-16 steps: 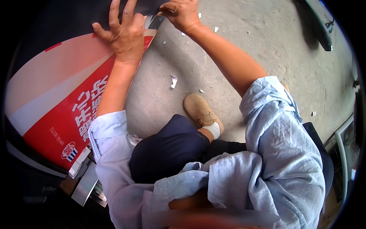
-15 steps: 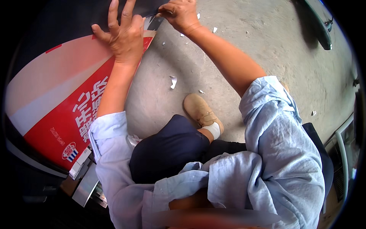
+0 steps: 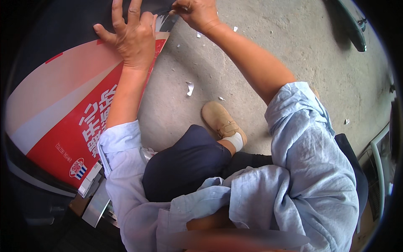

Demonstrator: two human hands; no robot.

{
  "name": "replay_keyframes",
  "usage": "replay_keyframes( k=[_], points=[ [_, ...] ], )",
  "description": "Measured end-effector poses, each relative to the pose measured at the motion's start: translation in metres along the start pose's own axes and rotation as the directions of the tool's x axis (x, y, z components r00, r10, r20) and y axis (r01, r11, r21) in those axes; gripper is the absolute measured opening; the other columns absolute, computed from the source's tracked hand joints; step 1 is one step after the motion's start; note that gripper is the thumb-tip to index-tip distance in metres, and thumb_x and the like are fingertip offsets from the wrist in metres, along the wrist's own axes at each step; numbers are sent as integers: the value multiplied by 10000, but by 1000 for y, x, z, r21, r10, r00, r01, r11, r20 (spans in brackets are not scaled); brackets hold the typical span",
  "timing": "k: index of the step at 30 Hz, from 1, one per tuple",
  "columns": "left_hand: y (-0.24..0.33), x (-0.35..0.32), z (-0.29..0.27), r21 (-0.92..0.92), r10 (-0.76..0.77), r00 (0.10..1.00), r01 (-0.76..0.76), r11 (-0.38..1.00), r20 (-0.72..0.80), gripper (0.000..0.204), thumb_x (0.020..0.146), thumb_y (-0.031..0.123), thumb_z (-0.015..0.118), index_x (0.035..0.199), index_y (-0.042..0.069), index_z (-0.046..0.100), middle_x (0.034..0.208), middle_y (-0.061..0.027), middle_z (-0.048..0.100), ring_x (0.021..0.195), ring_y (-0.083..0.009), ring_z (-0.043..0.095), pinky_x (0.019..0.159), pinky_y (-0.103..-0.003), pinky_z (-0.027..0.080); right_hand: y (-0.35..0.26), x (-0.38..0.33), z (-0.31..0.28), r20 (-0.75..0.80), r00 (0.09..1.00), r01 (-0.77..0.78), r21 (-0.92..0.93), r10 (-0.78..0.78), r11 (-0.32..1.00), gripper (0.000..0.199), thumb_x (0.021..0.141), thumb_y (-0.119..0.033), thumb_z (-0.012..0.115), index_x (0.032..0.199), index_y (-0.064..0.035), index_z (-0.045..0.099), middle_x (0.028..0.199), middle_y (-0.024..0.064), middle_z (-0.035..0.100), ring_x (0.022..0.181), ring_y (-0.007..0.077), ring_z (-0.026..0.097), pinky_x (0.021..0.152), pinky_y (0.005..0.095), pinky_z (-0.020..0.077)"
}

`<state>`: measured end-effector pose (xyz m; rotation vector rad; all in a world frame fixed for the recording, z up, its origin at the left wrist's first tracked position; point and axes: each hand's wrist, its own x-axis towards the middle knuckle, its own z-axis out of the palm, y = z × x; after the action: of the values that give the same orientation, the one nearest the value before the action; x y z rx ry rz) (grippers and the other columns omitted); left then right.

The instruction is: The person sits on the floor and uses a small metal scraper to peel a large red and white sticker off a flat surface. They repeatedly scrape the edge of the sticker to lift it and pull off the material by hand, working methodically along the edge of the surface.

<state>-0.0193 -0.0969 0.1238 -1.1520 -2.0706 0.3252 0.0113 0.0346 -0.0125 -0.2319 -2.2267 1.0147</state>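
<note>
My left hand (image 3: 135, 42) lies on a dark surface (image 3: 71, 25) at the upper left, fingers spread. Its heel rests over the upper end of a large red and beige printed sheet (image 3: 63, 147). Close by, at the surface's right corner, is my right hand (image 3: 199, 16). Its fingers are pinched together, and what they hold, if anything, is too small to make out. Between the two hands, ragged white scraps (image 3: 163, 24) show along the corner, next to the sheet's narrow end.
White torn scraps (image 3: 190, 88) are scattered over the concrete floor (image 3: 252, 80). A tan shoe (image 3: 220, 119) is planted below them. A dark long object (image 3: 352, 31) stands at the upper right, and a pale curved tube (image 3: 378, 168) at the right edge. White boxes (image 3: 89, 185) sit at lower left.
Both hands have shifted slightly up and left in the view. My right fingers stay pinched at the corner; the dark sliver by their tips is no longer plain to see.
</note>
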Motion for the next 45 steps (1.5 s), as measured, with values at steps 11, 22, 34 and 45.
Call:
replay_keyframes(
  k=[11,22,34,45],
  points=[
    [1,-5,2,34,25,997,-28,999,76,229,701,271,797,616,172,609,1528,70,461,1471,-299,295,1195,-617,76,-9,-21,14,51,993,-107,40,105,993,140,760,-287,768,809,-166,718,771,34,662,808,264,617,748,449,411],
    [9,12,4,8,3,997,-4,1000,74,206,721,282,789,640,191,622,1550,81,428,1485,-294,267,1188,-624,35,10,-6,2,1,997,-82,17,82,997,91,772,-262,757,801,-183,723,773,1,674,800,237,620,741,438,406],
    [9,7,15,16,39,995,-40,999,92,169,720,269,784,664,188,647,1547,105,427,1495,-272,263,1190,-626,4,5,-23,20,-3,991,-136,-55,136,989,144,755,-332,774,788,-202,721,756,-8,666,804,219,622,759,452,398],
    [8,8,10,7,61,994,-62,998,90,143,742,234,752,649,188,653,1537,94,445,1494,-275,272,1195,-616,0,-13,-47,51,9,961,-276,2,276,961,182,784,-425,768,824,-247,779,767,-32,713,828,204,639,811,423,336]
  ],
)
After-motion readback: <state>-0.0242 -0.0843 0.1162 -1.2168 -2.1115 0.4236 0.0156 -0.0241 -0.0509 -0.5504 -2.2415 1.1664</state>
